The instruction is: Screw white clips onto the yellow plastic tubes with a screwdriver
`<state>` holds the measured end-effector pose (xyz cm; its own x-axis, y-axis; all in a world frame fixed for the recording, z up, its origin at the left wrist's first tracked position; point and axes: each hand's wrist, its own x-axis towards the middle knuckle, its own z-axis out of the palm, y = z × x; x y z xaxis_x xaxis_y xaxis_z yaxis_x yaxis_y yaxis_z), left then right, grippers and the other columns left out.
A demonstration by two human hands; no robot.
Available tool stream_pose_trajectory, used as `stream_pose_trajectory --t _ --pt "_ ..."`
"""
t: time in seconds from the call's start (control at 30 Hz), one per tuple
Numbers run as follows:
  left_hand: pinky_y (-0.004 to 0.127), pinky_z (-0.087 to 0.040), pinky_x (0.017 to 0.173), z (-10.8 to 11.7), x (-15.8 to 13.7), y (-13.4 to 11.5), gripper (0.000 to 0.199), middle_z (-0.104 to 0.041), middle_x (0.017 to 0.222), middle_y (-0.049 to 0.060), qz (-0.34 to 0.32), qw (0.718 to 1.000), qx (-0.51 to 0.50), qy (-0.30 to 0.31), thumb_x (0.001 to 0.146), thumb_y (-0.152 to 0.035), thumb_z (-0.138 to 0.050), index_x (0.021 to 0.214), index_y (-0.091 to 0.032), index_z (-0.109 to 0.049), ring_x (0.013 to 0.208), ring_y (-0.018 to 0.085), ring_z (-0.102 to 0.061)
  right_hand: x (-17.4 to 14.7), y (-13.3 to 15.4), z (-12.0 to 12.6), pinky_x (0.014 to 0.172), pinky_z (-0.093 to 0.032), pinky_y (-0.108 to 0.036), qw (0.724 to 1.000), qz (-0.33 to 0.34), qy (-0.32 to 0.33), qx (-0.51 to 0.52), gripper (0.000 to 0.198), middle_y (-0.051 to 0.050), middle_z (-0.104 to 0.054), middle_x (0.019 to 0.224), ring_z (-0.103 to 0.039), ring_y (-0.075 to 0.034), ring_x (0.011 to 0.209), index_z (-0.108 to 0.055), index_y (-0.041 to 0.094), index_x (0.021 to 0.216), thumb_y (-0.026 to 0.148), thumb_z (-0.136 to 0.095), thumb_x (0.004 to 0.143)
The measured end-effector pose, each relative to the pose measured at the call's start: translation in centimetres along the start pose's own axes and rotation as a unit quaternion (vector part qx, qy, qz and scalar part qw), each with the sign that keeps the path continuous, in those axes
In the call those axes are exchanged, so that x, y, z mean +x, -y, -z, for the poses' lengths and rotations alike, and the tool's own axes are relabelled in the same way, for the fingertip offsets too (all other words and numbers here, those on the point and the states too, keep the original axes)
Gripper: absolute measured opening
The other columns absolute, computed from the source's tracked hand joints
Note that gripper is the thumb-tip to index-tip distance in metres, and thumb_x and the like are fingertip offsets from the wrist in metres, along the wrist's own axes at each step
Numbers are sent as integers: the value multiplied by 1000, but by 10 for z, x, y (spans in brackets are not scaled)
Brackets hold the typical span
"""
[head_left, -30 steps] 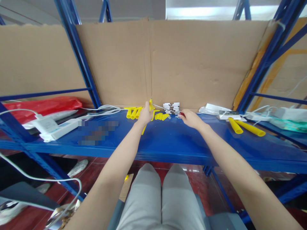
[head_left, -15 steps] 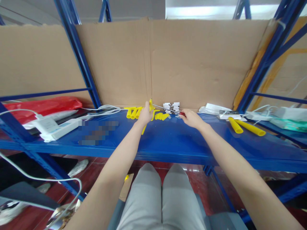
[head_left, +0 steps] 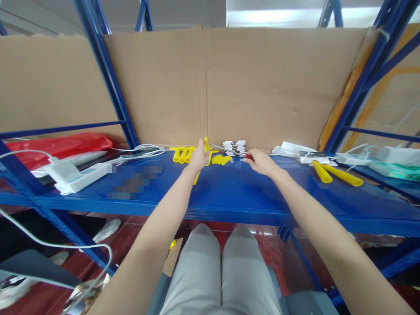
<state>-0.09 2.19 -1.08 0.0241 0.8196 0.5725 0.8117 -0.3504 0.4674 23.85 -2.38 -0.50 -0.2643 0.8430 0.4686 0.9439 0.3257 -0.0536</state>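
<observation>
My left hand point(head_left: 198, 157) is closed around a yellow plastic part point(head_left: 206, 141), whose top sticks up above the fingers. My right hand point(head_left: 260, 162) grips the red handle of a screwdriver point(head_left: 218, 146). Its thin metal shaft points left, and the tip meets the yellow part, though the exact contact is too small to make out. Between the hands lie several small flat yellow pieces point(head_left: 220, 159) and a group of white pieces point(head_left: 234, 148). Tiny shiny bits, perhaps screws, lie near both. Several yellow tube-shaped parts point(head_left: 181, 154) stand left of my left hand.
A power strip point(head_left: 85, 177) with a plugged-in charger and a red bag point(head_left: 65, 146) lie on the left of the blue shelf point(head_left: 236, 192). Two yellow tubes point(head_left: 341, 174) rest on the right. Cardboard point(head_left: 262, 87) walls the back; blue posts stand at both sides.
The screwdriver shaft has shifted slightly, and my right hand has turned a little on the handle. My left hand and the yellow part keep their place.
</observation>
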Motion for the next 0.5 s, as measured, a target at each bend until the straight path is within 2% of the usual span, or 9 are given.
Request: stream_pose_trajectory --t 0.17,0.37,0.5 --pt "33 -49 79 1 -1 -1 36 -67 96 12 0 1000 3 7 86 -19 -51 121 -17 -42 93 25 -65 -3 0 2 70 -43 -32 1000 -29 -2 -2 24 -14 -69 99 -64 -28 89 -52 16 108 31 -53 89" --pt "32 -49 80 2 -1 -2 35 -67 96 12 7 1000 -2 2 86 -18 -51 119 -17 -43 93 24 -65 1 -4 -3 80 -43 -32 1000 16 0 12 22 -17 -67 105 -62 -25 98 -58 14 99 26 -40 95" --pt "33 -48 80 3 -2 -5 36 -67 98 12 9 1000 2 10 85 -17 -53 120 -17 -43 95 25 -65 0 -4 -1 77 -44 -32 1000 2 -23 2 16 -15 -67 101 -62 -25 93 -56 15 98 28 -50 90"
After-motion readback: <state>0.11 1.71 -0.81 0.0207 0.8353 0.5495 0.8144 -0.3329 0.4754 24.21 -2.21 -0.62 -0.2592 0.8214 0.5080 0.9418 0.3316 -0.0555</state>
